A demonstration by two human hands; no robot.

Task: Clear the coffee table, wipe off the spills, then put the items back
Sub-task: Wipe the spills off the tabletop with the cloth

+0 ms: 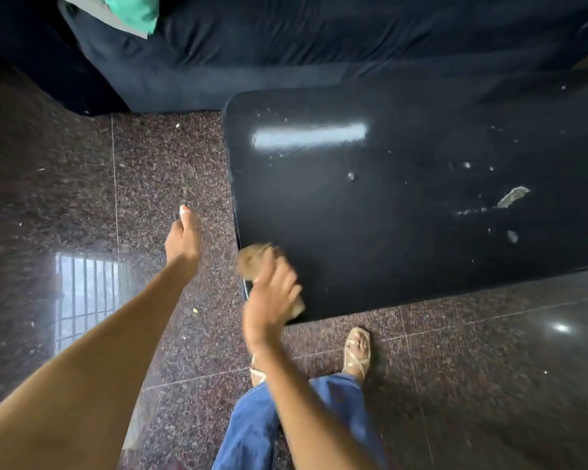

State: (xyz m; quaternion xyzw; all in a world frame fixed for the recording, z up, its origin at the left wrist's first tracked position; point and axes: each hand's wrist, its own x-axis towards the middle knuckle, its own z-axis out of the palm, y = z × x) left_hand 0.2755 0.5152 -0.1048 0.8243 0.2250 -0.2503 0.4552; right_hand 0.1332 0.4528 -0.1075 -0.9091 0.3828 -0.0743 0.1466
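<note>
The glossy black coffee table [404, 205] fills the right half of the view. Small white crumbs and a torn scrap of paper [512, 196] lie scattered on its right part. My right hand [272, 296] is blurred at the table's near left corner and is shut on a brownish cloth [257, 259] pressed against the tabletop. My left hand [182, 239] hangs over the floor to the left of the table, fingers together and pointing away, holding nothing.
A dark blue sofa [286, 52] runs along the far side, with a green cloth [133, 11] on it. Speckled granite floor [150, 184] surrounds the table. My sandalled foot [357, 351] stands just in front of the table's near edge.
</note>
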